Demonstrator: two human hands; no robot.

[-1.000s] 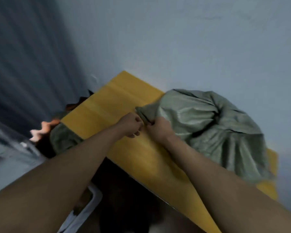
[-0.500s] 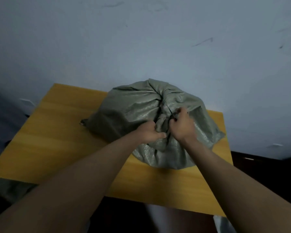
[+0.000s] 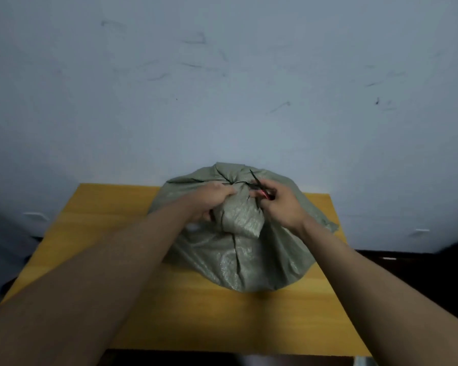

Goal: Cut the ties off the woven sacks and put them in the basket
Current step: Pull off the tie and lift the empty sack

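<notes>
head view, looking down: grey-green woven sack (image 3: 238, 249) slumped on a yellow wooden bench (image 3: 95, 233) set against a pale, scuffed wall (image 3: 222, 88). gathered neck of the sack (image 3: 239, 215) folded toward the viewer, cinched by a thin black tie (image 3: 236, 183) at the top of the bundle. left hand (image 3: 212, 200) curled closed around the bunched neck just beside the tie, pinning the fabric taut. right hand (image 3: 282, 204) partly closed around small red-handled scissors (image 3: 259, 186), dark blades angled up and toward the tie, tips at or very near it; exact contact too small to make out. no basket in view. likely the step in hand: snipping the tie free. best done by keeping the neck pulled firm with the left hand, sliding one blade under the tie alone rather than the weave, and cutting away from the left fingertips, close by. worth pinching the loose tie afterward so it does not drop into the folds.
</notes>
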